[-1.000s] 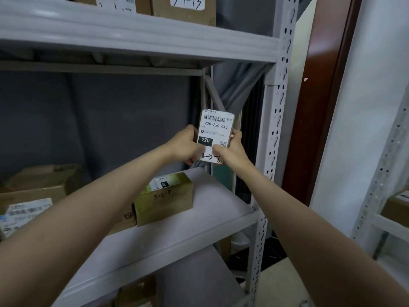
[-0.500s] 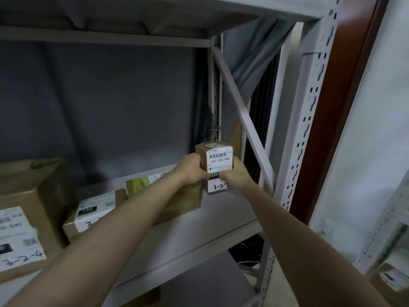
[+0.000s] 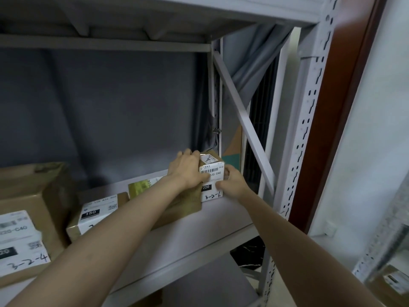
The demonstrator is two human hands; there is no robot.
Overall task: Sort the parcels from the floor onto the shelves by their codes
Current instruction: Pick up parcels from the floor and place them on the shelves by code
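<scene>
1. The left hand (image 3: 188,172) curls over the top and left face of the small parcel (image 3: 212,171), with its thumb across the front label. The right hand (image 3: 232,185) wraps the right side, thumb low at the front. Both hands grip it.
2. The parcel is at centre frame. Its base appears to rest on the shelf board (image 3: 221,220), and its label faces the camera with the handwritten code upside down.
3. It looks like small, stiff cardboard and is probably light. The label may be slick, so the bare side walls are the safer hold.
4. A green-gold box (image 3: 141,188) sits just left of it, partly hidden by the left forearm. Further left are a box marked 150 (image 3: 97,212) and a large carton (image 3: 24,202) at lower left.
5. A diagonal brace (image 3: 241,120) and a perforated upright (image 3: 307,129) rise to the right.
</scene>
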